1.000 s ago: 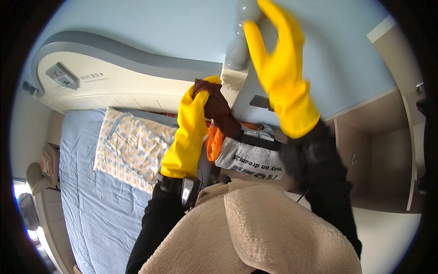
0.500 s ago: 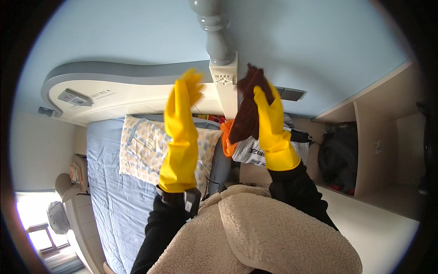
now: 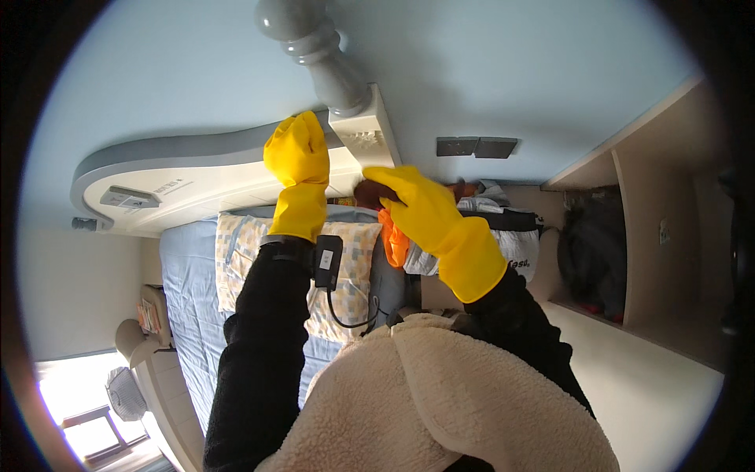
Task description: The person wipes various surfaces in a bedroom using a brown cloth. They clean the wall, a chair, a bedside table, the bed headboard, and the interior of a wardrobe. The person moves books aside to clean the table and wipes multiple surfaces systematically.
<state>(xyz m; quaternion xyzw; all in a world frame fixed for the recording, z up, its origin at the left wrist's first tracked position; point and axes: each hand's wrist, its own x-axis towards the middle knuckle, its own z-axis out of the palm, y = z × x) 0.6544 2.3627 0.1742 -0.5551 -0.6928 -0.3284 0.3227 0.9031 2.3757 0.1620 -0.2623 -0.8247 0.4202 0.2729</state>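
Okay — right grip [image 3: 421, 200] clenched on brown cloth [image 3: 369, 193], beside bedpost [image 3: 368, 135]; left grip [image 3: 299, 149] balled at headboard rail [image 3: 212, 149], can't tell if holding anything. Looks like wiping — next stroke would need cloth pressed flat.

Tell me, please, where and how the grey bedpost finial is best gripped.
I'd grip the grey finial around its slim stem, just below the rings, where it narrows before flaring toward the cream post. Come from the right, which looks open; on the other side, the left hand is by the headboard.
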